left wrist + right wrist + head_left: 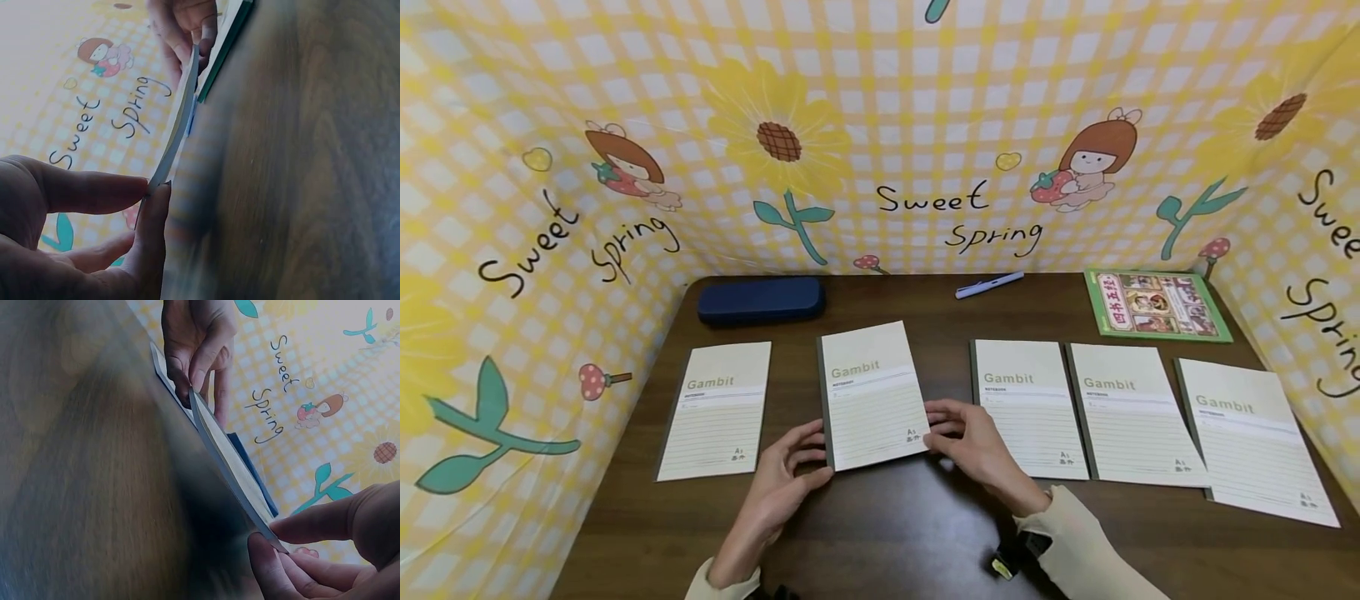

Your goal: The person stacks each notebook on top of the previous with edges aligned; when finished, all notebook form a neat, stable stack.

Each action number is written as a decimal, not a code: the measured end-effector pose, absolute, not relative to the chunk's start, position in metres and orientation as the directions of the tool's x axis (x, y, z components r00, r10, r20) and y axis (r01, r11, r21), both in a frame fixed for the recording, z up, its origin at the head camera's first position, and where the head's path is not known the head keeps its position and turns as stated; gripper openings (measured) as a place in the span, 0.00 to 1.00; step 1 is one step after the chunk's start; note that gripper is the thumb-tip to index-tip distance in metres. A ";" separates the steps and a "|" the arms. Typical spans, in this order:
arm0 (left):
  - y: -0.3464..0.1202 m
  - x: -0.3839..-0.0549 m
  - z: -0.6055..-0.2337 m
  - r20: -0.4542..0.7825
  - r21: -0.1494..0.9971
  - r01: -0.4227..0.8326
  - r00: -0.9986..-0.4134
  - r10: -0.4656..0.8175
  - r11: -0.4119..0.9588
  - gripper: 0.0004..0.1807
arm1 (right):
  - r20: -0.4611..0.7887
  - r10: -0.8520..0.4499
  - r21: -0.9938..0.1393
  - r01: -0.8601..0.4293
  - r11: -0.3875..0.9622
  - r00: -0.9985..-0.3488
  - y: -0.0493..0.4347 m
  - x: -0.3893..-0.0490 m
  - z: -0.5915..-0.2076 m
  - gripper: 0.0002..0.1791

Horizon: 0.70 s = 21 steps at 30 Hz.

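Note:
Between both hands a cream notebook (874,400) marked "Gambit", with a dark spine, is held slightly tilted above the brown table. My left hand (786,471) pinches its lower left edge by the spine, and my right hand (973,446) pinches the lower right edge. From the left wrist view the notebook (178,128) appears edge-on, gripped between thumb and fingers. The right wrist view also has the notebook (228,462) edge-on, raised off the tabletop. A matching notebook (715,412) lies to the left; another notebook (1028,417) lies just right of my right hand.
Farther right lie two more notebooks, one in the middle (1131,421) and one at the end (1255,437), slightly overlapping. Along the back are a navy case (762,300), a lilac pen (990,286) and a green-bordered book (1157,306). Patterned cloth (880,108) walls the table.

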<state>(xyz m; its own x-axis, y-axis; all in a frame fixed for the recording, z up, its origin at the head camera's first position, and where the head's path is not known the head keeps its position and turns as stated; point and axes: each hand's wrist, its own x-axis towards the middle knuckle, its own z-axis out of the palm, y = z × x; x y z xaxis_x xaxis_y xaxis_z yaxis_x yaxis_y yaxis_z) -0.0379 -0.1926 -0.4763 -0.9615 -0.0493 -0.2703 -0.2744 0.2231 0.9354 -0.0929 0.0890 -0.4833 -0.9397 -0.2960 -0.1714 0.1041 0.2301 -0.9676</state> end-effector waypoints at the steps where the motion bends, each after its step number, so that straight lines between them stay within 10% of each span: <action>1: -0.192 -0.039 -0.476 -0.267 0.936 -0.270 -0.963 -0.048 0.224 0.37 | -0.165 -0.296 -0.967 0.096 0.234 -0.941 0.091 -0.093 -0.483 0.26; 21: -0.149 -0.052 -0.477 -0.228 0.954 -0.209 -0.971 0.067 0.214 0.36 | -0.166 -0.213 -0.933 0.084 0.350 -0.963 0.143 -0.082 -0.481 0.26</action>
<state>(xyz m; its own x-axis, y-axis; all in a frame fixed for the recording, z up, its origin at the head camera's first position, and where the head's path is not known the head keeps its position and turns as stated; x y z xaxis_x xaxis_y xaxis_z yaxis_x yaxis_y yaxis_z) -0.0515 -0.1488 -0.4771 -0.9713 0.0673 -0.2282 -0.2093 0.2139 0.9542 -0.0818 0.1429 -0.4809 -0.9629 -0.2127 -0.1663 0.0839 0.3498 -0.9331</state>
